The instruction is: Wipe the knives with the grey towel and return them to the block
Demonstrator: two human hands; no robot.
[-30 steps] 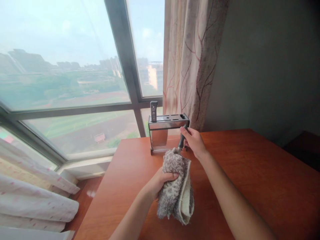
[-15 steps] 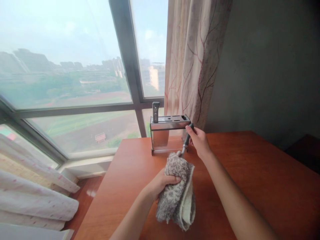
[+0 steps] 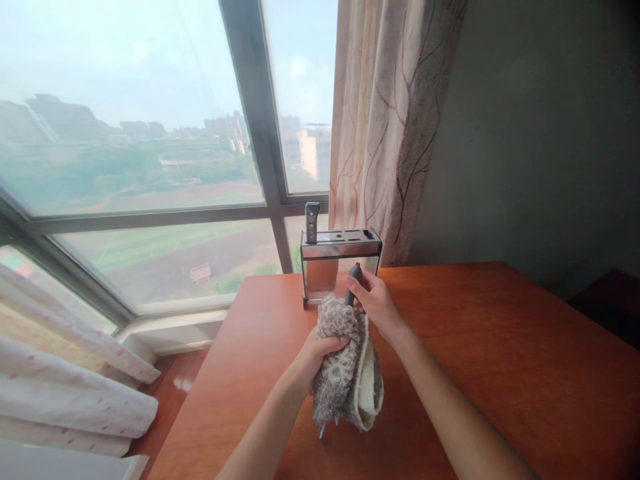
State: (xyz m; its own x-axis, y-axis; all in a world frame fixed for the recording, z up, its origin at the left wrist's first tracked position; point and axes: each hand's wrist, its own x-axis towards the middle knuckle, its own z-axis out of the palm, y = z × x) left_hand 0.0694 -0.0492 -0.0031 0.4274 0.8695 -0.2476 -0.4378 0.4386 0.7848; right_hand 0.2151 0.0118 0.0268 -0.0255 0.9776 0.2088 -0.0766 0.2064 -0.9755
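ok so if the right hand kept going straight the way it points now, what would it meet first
Probably the upright rack, which stands beyond the right hand in that line; the dark handle in its grip might touch first. One view leaves the gap unclear.

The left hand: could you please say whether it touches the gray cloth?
Touching: the head view shows the left hand gripping the gray cloth, thumb across it.
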